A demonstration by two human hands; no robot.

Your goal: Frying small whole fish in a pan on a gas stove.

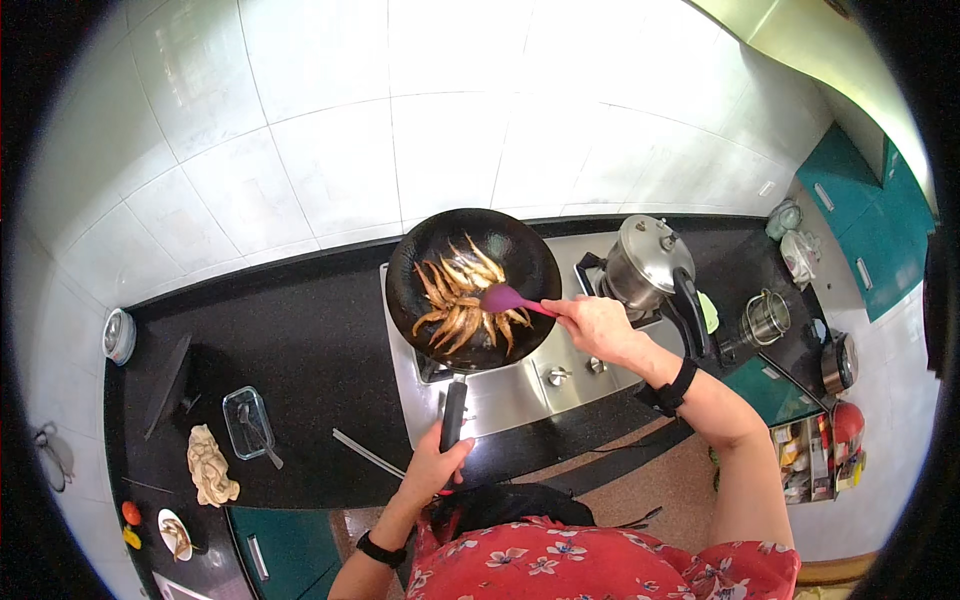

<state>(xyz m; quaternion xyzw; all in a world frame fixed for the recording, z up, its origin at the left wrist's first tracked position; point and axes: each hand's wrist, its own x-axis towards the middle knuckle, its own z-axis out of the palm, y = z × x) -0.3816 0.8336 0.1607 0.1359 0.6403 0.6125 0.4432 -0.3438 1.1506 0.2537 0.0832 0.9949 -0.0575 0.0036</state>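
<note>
A black wok (517, 232) sits over the left burner of a steel gas stove (517, 409). Several small browned fish (459, 319) lie in it, fanned out around its middle. My left hand (435, 459) grips the wok's black handle (453, 412), which points toward me. In my right hand (596, 324) is a purple silicone spatula (502, 298) with a pink handle. Its head rests over the fish and covers part of them.
A steel pressure cooker (651, 259) stands on the right burner, its black handle toward my right forearm. On the left counter are a glass dish (246, 442) with a spoon, a crumpled cloth (210, 465) and a small plate of fish (166, 517). A tiled wall (330, 180) rises behind.
</note>
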